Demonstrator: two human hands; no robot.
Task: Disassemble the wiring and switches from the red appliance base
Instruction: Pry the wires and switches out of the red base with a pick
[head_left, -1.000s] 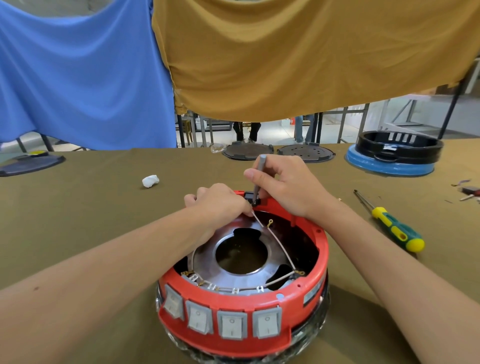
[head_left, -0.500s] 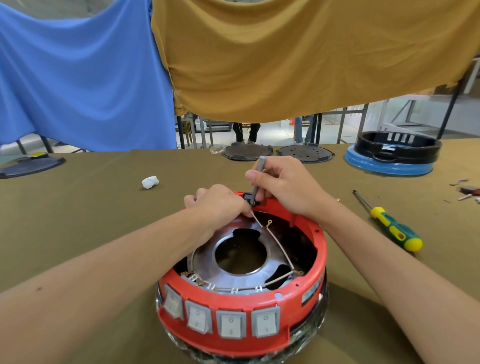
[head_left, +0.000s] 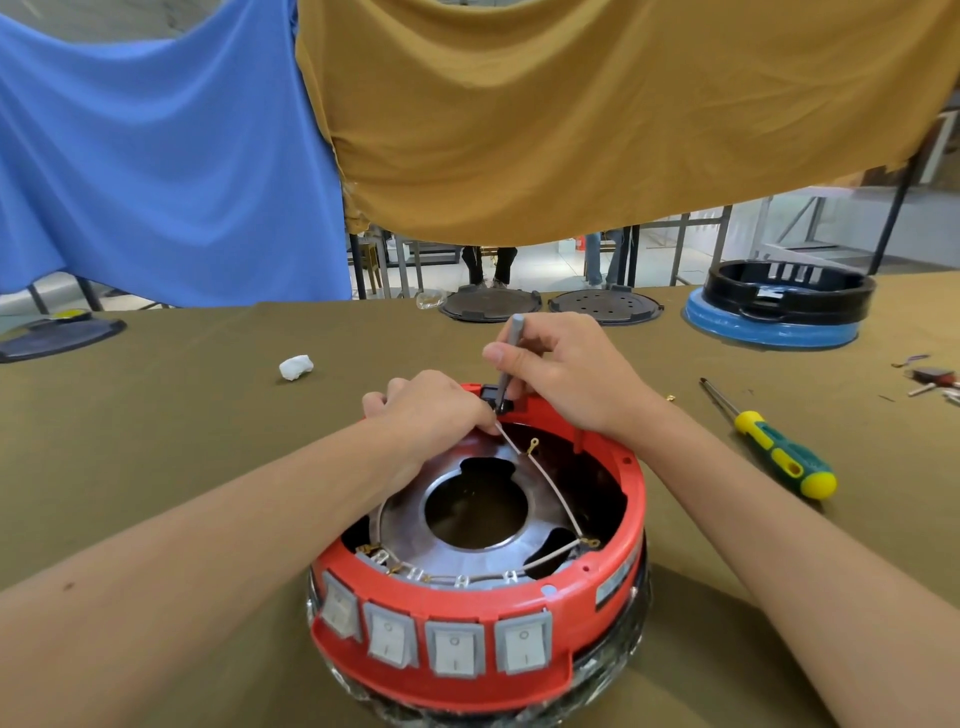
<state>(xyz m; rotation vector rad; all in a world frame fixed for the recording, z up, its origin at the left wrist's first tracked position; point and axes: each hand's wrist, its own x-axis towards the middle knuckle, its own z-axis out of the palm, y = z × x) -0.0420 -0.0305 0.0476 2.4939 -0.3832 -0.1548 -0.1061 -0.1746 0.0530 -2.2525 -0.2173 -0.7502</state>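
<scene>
The round red appliance base (head_left: 618, 582) sits on the table right in front of me, with several grey rocker switches (head_left: 454, 656) along its near side. Pale wires (head_left: 548, 483) with brass terminals run across its open top over a metal ring plate (head_left: 410, 540). My left hand (head_left: 431, 410) pinches a wire end at the far rim. My right hand (head_left: 566, 374) holds a thin grey tool (head_left: 511, 353) upright, its tip down on a black part (head_left: 496, 397) at the far rim.
A green and yellow screwdriver (head_left: 774, 447) lies to the right. A white wad (head_left: 296, 367) lies on the table at the left. Black discs (head_left: 491, 304) and a black-and-blue housing (head_left: 779, 312) stand along the far edge. Small parts (head_left: 930, 376) lie at far right.
Both hands stay at the far rim of the base; the right hand and the grey tool have shifted only slightly. The wires lie as before.
</scene>
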